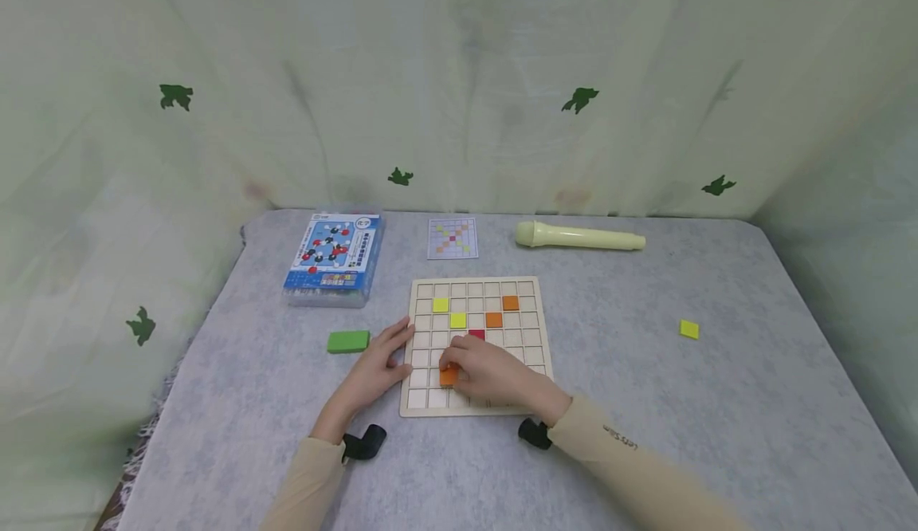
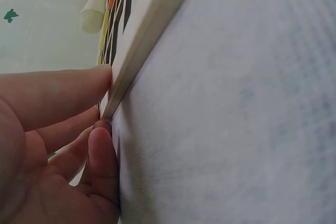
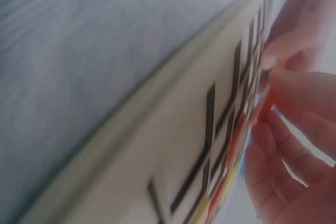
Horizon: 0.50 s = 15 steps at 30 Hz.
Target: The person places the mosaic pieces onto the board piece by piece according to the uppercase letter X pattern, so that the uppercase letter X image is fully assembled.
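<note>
A wooden grid board (image 1: 531, 355) lies on the table, its squares marked by dark lines. My right hand (image 1: 491, 370) is over its lower part, thumb and fingers pinching an orange tile (image 1: 448, 377); in the right wrist view this tile (image 3: 269, 103) is tilted on edge between the fingertips. My left hand (image 1: 373, 367) rests at the board's left edge, fingers extended, thumb and fingertips touching the rim. Two yellow tiles (image 1: 457, 320), two more orange tiles (image 1: 493, 320) and a red tile (image 1: 476, 334) sit in the squares; the hand partly covers the red one.
A small pattern card (image 1: 453, 238) lies behind the board, with a pale yellow stick (image 1: 581, 236) to its right. At the left are a blue-and-white boxed set (image 1: 333, 256) and a green block (image 1: 348, 342). One loose yellow tile (image 1: 689, 329) lies far right.
</note>
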Each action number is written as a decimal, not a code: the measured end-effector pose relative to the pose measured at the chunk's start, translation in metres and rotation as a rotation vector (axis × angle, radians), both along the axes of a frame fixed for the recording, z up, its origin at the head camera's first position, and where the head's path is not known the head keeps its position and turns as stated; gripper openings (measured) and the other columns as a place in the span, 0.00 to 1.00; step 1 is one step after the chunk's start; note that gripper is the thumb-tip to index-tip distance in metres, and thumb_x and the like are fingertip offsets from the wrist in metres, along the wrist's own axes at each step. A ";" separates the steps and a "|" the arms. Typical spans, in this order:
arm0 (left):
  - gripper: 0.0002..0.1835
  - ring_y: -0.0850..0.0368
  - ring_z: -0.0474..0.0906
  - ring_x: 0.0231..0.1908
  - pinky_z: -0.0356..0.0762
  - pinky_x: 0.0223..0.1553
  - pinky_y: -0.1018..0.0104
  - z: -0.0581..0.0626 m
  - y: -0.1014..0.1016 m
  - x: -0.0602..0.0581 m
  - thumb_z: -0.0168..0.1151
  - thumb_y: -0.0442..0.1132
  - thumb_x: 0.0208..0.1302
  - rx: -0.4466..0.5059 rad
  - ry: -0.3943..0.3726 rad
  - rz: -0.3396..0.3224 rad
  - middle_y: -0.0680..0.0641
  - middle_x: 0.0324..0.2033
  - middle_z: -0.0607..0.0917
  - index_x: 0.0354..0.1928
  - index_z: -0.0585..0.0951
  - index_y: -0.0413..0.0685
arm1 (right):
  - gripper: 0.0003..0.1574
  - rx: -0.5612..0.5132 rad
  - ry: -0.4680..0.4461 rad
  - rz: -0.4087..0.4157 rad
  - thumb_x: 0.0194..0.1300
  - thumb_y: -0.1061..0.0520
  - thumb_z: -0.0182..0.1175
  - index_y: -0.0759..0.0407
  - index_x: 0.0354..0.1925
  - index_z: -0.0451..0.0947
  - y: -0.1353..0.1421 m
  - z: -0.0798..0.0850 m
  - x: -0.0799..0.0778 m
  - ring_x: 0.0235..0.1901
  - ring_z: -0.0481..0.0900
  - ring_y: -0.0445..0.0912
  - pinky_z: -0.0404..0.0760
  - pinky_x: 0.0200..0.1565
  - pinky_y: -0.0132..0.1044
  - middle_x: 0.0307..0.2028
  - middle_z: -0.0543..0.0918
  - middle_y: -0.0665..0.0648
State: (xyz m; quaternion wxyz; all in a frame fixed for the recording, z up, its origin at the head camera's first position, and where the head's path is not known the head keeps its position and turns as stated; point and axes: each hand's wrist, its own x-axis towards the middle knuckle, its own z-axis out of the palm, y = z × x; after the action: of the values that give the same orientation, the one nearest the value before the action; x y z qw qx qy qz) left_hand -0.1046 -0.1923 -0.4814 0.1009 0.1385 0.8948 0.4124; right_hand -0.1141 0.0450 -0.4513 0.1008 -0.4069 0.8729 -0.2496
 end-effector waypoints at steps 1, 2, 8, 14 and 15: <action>0.34 0.47 0.63 0.58 0.69 0.44 0.64 0.000 0.000 0.000 0.62 0.29 0.61 0.001 -0.002 0.002 0.42 0.72 0.57 0.69 0.64 0.36 | 0.13 0.012 0.013 0.002 0.57 0.65 0.63 0.55 0.43 0.80 -0.005 -0.002 0.000 0.38 0.71 0.40 0.71 0.43 0.28 0.37 0.75 0.47; 0.34 0.47 0.63 0.57 0.69 0.43 0.64 0.000 0.000 0.000 0.62 0.29 0.61 0.001 -0.001 0.003 0.42 0.72 0.57 0.69 0.64 0.36 | 0.13 0.026 0.030 0.001 0.57 0.65 0.63 0.55 0.43 0.80 -0.009 -0.004 0.001 0.38 0.71 0.40 0.71 0.42 0.27 0.36 0.75 0.46; 0.34 0.46 0.62 0.60 0.70 0.44 0.63 0.000 -0.001 0.000 0.62 0.29 0.61 -0.008 -0.001 0.004 0.42 0.72 0.57 0.69 0.64 0.37 | 0.11 0.044 0.102 -0.018 0.59 0.63 0.64 0.55 0.42 0.80 -0.024 -0.009 0.004 0.38 0.70 0.41 0.71 0.41 0.27 0.35 0.74 0.47; 0.34 0.47 0.61 0.61 0.69 0.45 0.62 0.000 -0.001 0.000 0.62 0.30 0.62 0.000 -0.015 0.008 0.43 0.72 0.56 0.69 0.63 0.38 | 0.11 0.030 0.049 -0.048 0.60 0.61 0.64 0.53 0.43 0.80 -0.023 -0.011 0.003 0.39 0.70 0.40 0.71 0.41 0.27 0.36 0.74 0.46; 0.34 0.47 0.61 0.61 0.69 0.45 0.62 0.000 0.000 0.000 0.62 0.30 0.62 0.001 -0.017 0.007 0.43 0.72 0.56 0.70 0.63 0.37 | 0.11 0.021 0.030 -0.058 0.60 0.61 0.63 0.53 0.43 0.80 -0.020 -0.010 0.002 0.39 0.70 0.40 0.72 0.42 0.28 0.37 0.74 0.46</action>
State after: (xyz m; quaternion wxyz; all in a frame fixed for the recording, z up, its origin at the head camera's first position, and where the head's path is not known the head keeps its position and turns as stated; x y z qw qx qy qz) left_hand -0.1049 -0.1926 -0.4814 0.1071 0.1318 0.8941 0.4145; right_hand -0.1117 0.0253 -0.4611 0.0847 -0.3841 0.8883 -0.2371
